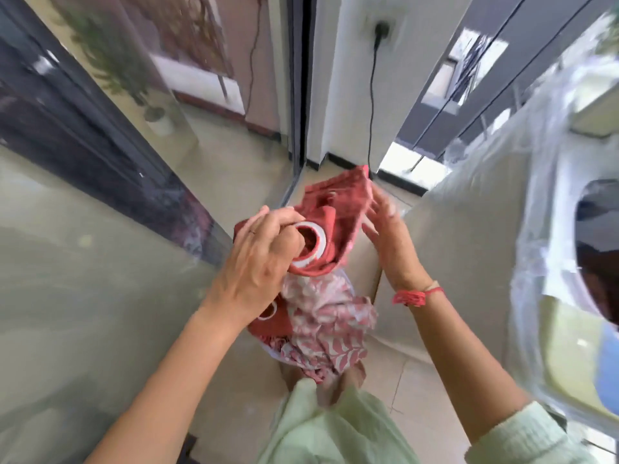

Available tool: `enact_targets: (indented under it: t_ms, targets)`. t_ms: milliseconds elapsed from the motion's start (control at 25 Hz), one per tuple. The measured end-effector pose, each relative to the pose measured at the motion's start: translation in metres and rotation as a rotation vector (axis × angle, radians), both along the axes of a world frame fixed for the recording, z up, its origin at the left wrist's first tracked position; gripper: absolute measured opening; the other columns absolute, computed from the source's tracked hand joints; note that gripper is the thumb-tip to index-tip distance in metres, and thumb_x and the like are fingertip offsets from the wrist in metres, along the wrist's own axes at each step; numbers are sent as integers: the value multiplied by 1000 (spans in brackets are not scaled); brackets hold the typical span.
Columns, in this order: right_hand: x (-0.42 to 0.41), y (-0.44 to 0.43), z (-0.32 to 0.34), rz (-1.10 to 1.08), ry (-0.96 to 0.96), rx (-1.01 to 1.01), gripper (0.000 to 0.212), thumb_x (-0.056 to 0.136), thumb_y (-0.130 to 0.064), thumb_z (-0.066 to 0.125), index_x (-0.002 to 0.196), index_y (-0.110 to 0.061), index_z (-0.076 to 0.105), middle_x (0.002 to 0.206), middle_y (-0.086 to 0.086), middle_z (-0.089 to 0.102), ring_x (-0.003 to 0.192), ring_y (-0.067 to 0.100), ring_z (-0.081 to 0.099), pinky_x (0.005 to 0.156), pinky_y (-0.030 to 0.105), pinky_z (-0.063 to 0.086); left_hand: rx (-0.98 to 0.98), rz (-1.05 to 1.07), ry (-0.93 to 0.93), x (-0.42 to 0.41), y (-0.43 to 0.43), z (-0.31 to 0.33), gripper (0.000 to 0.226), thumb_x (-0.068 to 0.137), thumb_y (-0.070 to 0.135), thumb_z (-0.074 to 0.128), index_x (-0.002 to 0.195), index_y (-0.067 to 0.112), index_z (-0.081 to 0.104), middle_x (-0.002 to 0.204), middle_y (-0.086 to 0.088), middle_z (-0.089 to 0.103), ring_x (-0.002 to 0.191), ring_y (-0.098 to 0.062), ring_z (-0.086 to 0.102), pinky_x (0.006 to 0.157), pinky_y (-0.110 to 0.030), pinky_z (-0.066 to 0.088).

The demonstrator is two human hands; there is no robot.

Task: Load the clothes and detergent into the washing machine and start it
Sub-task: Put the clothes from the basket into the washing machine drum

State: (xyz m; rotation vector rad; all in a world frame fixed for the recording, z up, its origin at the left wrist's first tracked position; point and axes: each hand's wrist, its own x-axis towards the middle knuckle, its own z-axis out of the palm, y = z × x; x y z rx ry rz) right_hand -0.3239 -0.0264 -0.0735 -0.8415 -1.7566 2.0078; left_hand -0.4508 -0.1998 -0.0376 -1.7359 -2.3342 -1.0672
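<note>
Washing machine (pixel 485 229), beige, stands at the right of the view under a clear plastic cover (pixel 542 155). Its dark round drum opening (pixel 599 249) faces the right edge. A glass sliding door (pixel 83 236) fills the left side.

Low in the centre, between the forearms, lies a heap of pink-and-white leaf-patterned clothes (pixel 328 316). A red cloth (pixel 338 202) with a white ring eyelet (pixel 320 233) is held up above the heap, to the left of the machine and outside the drum.

The left hand (pixel 258 262) grasps the red cloth, its fingers curled round the fabric at the eyelet. The right hand (pixel 388 236) is released, fingers straight, at the cloth's right edge. Motion blur hides whether the fingertips touch it. A red thread bracelet (pixel 415 296) circles the right wrist.

A black power cord (pixel 371 112) runs down the white wall from a plug (pixel 381 31) at top centre.
</note>
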Motion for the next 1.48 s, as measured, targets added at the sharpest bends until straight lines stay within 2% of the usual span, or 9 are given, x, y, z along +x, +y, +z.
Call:
enact_targets:
  t_ms: [160,320,520,640,800,1000,1200,1320,1480]
  targets:
    - [7,9,68,-32,95,113,87,69,-80,53,126,-15,55,121,-4,63,118,9,55,106,39,40,112,-112,163,9,-8,62,13,81,12,48,89,17,38,115,-3,42,95,-27,52,76,-41,51]
    - [33,-2,91,153,45,-74,81,56,-74,71,106,-10,64,101,2,70,96,19,65,85,32,51,65,-61,171,3,-19,87,32,69,-4,49,90,17,36,114,-3,39,80,-38,60,58,-43,51]
    - [54,-20,149,129,261,-183,18,72,-14,74,90,-12,72,84,2,72,73,13,69,71,22,56,121,-6,84,-12,-20,119,48,73,-6,56,109,23,41,112,1,45,93,-30,56,68,-44,50]
    - [58,-19,183,-64,410,-53,24,72,11,60,82,-8,71,77,4,71,71,14,68,70,26,57,8,130,-64,-35,-13,136,62,68,26,79,122,21,49,108,-4,60,98,-25,58,78,-32,44]
    - [66,-26,198,-169,421,68,32,75,15,53,92,-11,63,74,0,70,68,13,67,67,25,56,-285,-153,-469,-35,-4,151,74,30,61,85,90,23,62,79,14,61,76,-7,59,70,-25,43]
    - [77,-36,184,-137,311,457,64,82,24,40,124,-23,53,106,-14,66,100,5,61,86,22,51,-208,-355,-774,-17,-1,151,40,65,47,81,86,21,58,70,19,53,68,0,49,64,-11,38]
    - [64,-48,161,-25,-179,1647,81,78,5,53,146,-32,28,146,0,41,96,22,55,80,30,48,-83,-280,-974,-3,22,148,54,79,53,66,112,12,55,106,-5,66,107,-21,61,93,-36,48]
    - [52,-60,155,-39,-344,1609,84,77,-1,52,148,-33,22,147,9,39,85,27,53,66,37,53,-51,-364,-1138,5,25,151,59,84,65,43,117,19,59,116,-4,66,111,-17,61,93,-30,48]
    - [45,-57,159,204,-216,1387,72,79,-10,39,146,-32,28,149,12,33,116,34,47,92,42,47,31,-60,-631,9,31,141,23,86,39,62,91,23,48,91,6,60,85,-11,59,75,-29,47]
